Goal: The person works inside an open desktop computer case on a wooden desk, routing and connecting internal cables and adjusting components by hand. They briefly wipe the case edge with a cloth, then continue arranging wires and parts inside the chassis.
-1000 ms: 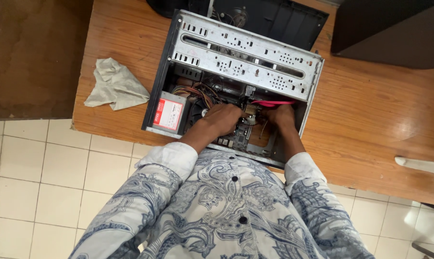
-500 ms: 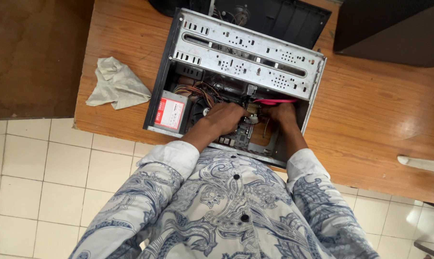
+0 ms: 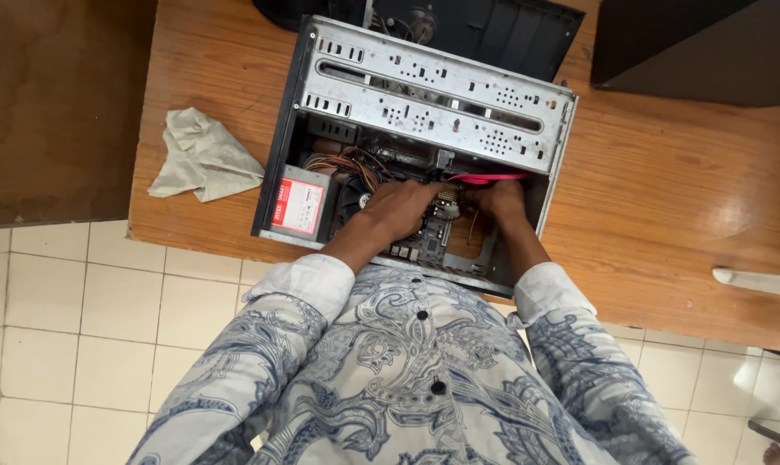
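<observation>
An open computer case (image 3: pixel 424 95) lies on its side on a wooden table (image 3: pixel 665 198). Both my hands reach inside it. My left hand (image 3: pixel 403 207) rests over the motherboard (image 3: pixel 428 243), near a bundle of orange and yellow wires (image 3: pixel 342 164). My right hand (image 3: pixel 497 200) is just below a pink flat cable (image 3: pixel 486 178), fingers curled at it. What the fingers hold is hidden. A power supply with a red and white label (image 3: pixel 299 205) sits at the case's left end.
A crumpled grey cloth (image 3: pixel 202 157) lies on the table left of the case. A black panel (image 3: pixel 476 30) lies behind the case, and a dark box (image 3: pixel 700 47) stands at the back right. A white tiled floor (image 3: pixel 80 327) lies below the table edge.
Both hands stay inside the case with only slight shifts. The view has drifted a little.
</observation>
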